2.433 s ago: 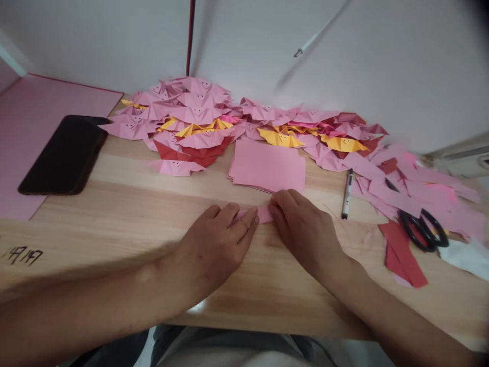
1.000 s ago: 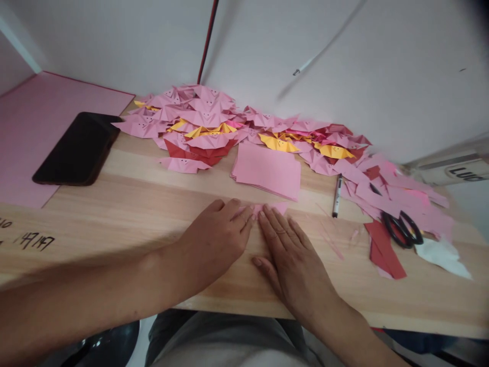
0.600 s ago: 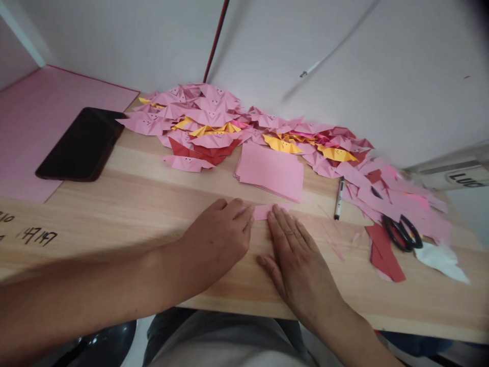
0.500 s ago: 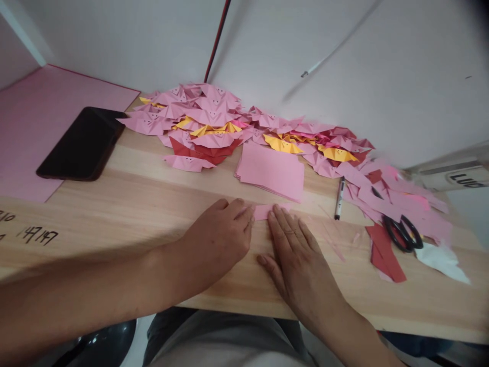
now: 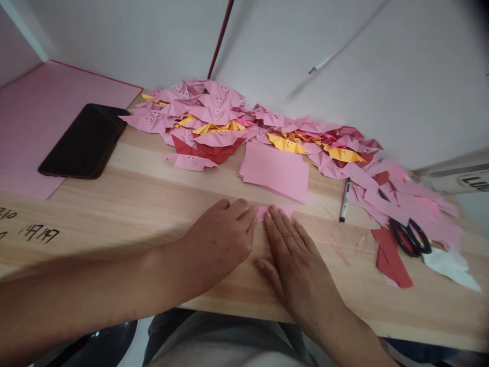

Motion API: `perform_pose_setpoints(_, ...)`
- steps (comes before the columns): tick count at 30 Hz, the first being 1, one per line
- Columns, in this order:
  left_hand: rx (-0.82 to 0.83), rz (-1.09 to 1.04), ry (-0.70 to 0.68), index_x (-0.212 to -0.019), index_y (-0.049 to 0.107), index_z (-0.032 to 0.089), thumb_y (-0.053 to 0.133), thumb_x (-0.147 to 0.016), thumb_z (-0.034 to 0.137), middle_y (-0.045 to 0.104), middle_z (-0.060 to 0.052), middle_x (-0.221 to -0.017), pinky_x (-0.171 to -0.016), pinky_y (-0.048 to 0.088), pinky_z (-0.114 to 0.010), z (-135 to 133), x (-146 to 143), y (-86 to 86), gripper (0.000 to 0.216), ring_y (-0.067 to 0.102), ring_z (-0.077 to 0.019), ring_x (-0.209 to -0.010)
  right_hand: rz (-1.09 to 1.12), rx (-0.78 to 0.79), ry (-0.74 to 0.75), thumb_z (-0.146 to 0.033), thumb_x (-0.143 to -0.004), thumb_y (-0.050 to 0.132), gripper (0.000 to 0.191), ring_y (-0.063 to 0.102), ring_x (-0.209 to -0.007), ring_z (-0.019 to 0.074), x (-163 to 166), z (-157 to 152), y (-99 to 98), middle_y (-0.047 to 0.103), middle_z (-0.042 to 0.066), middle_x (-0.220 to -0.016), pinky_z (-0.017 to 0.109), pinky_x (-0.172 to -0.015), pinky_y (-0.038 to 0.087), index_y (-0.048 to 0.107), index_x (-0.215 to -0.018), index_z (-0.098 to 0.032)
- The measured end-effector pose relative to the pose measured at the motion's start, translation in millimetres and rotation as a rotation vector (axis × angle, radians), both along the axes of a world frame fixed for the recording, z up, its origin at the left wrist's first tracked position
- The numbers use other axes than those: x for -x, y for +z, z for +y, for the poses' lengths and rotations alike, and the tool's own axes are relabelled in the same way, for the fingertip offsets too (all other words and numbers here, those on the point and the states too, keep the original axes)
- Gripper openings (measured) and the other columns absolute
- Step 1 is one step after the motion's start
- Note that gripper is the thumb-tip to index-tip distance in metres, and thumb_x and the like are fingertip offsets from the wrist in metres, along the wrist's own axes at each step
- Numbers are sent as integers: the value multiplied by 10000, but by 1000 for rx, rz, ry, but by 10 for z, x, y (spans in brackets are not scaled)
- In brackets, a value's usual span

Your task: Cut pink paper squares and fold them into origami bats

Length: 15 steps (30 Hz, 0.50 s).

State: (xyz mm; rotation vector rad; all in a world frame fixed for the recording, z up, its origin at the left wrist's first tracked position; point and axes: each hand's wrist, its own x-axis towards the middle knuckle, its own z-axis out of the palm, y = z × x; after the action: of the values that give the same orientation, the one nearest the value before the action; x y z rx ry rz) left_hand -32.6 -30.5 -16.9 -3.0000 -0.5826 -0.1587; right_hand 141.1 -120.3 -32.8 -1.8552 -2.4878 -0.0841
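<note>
A narrow piece of pink paper (image 5: 261, 213), seemingly folded, lies on the wooden table between my two hands. My left hand (image 5: 225, 232) is closed, its curled fingers pressed on the paper's left end and covering it. Flat across the right part of the paper rests my right hand (image 5: 293, 247), with fingers stretched out and the thumb apart. Just beyond my fingers sits a stack of pink paper sheets (image 5: 275, 171). A black-and-white marker (image 5: 345, 200) lies to the right of the stack.
Folded pink, yellow and red paper shapes with small drawn dots (image 5: 219, 109) are heaped along the wall. A black phone (image 5: 82, 142) lies at left on a large pink sheet (image 5: 57, 97). At right are paper scraps (image 5: 420, 214), black-handled scissors (image 5: 410, 238) and red paper (image 5: 391, 257).
My right hand has slid slightly left along the pink paper. My left hand stays pressed at the paper's left end. The whole view has shifted a little.
</note>
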Motion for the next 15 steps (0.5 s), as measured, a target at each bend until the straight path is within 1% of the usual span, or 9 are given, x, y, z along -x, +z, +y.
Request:
perform_pose_setpoints(4,-14,19,-5,-1101,647,116,482,-875,107,591,-103,-1232,-762,438,-367,0,1,1,279,505,-264,-1054,-12,-37,-37,-392,-937,379,599,253,-1402,255,-88,-33,-17,325,173,-1489,469,-1114,304,364,-1397,-9)
perform_pose_setpoints(8,-36,7,-1,-1084,652,117,479,-871,94,583,-107,-1245,-761,436,-365,-6,4,-9,276,504,-265,-1060,-20,-23,-34,-376,-940,365,579,275,-1393,260,-122,-33,10,354,171,-1475,474,-1113,307,378,-1390,-13)
perform_pose_setpoints(10,-39,-2,2,-1081,652,117,488,-867,95,594,-109,-1225,-757,435,-364,-8,3,-17,271,507,-263,-1053,-3,-14,-40,-365,-937,364,575,257,-1399,264,-93,-10,44,341,176,-1481,479,-1113,306,375,-1391,-11)
perform_pose_setpoints(12,-30,-11,1,-1075,654,117,505,-861,107,614,-108,-1183,-753,437,-363,-9,1,-26,261,513,-260,-1037,30,-9,-39,-352,-931,375,583,207,-1415,261,-36,27,78,302,172,-1502,485,-1117,296,343,-1411,-22)
perform_pose_setpoints(15,-8,-41,4,-1062,659,103,522,-855,128,638,-108,-1121,-753,443,-357,-10,0,-35,249,514,-255,-1022,95,40,14,-326,-924,382,609,153,-1430,228,62,90,88,260,152,-1524,460,-1134,276,264,-1447,-37)
